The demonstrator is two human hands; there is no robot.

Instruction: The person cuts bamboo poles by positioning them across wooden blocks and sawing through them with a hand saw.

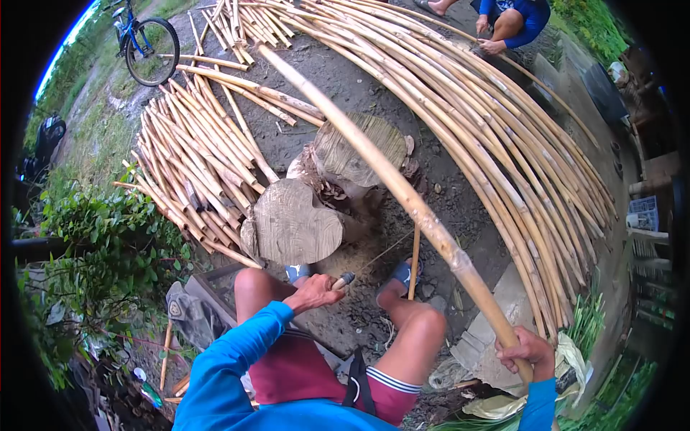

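One blue bicycle (149,49). One pile of short tan bamboo poles (190,154), too many to count. Grey cloth item (198,316), badge unreadable. Two round sawn wooden blocks (293,223). Our left hand (316,293) closed around handle of thin-bladed tool (345,279). Long tan bamboo pole (424,215) slants across view over blocks, near end gripped in our closed right hand (528,352). Long bamboo poles (496,158) beyond. One pale plastic crate (643,213), contents unclear.
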